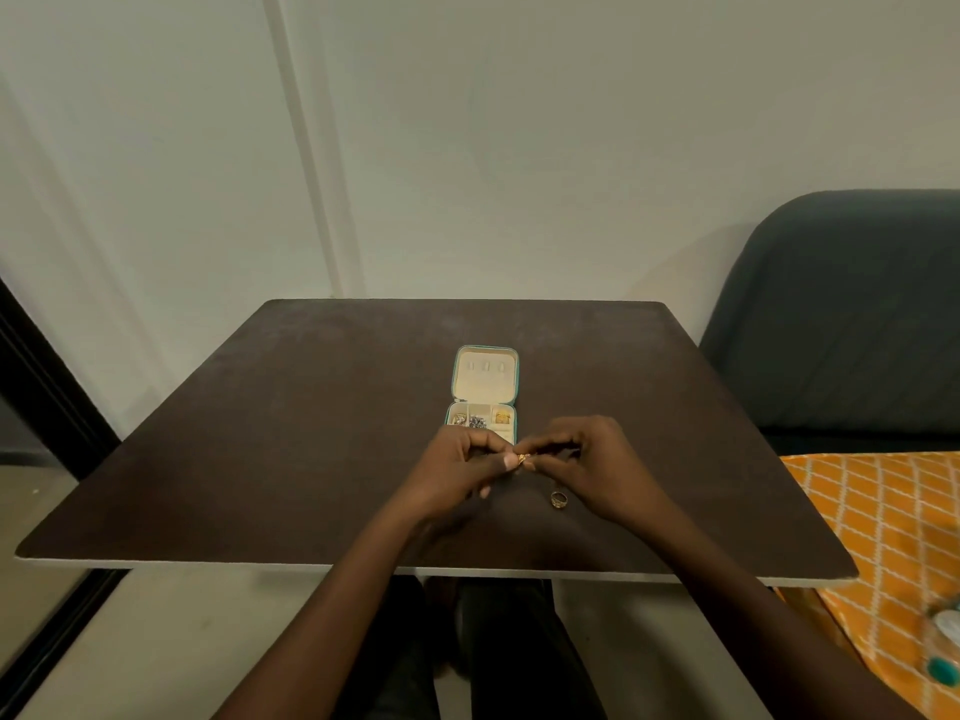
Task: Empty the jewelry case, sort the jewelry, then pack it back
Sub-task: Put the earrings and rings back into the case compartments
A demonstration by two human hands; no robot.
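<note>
A small teal jewelry case (485,374) lies open in the middle of the dark table (260,433), its cream lid flat at the back. Its back compartments hold small silver and gold pieces (478,420). Just in front of the case, my left hand (460,472) and my right hand (597,465) meet. Together their fingertips pinch a small gold piece (523,458). A gold ring (559,499) lies on the table below my right hand. My hands hide the front of the case.
A dark grey chair (841,324) stands at the right beyond the table. An orange patterned cloth (883,537) covers a surface at the right, with a blurred bottle (943,641) at its near end. A pale wall rises behind.
</note>
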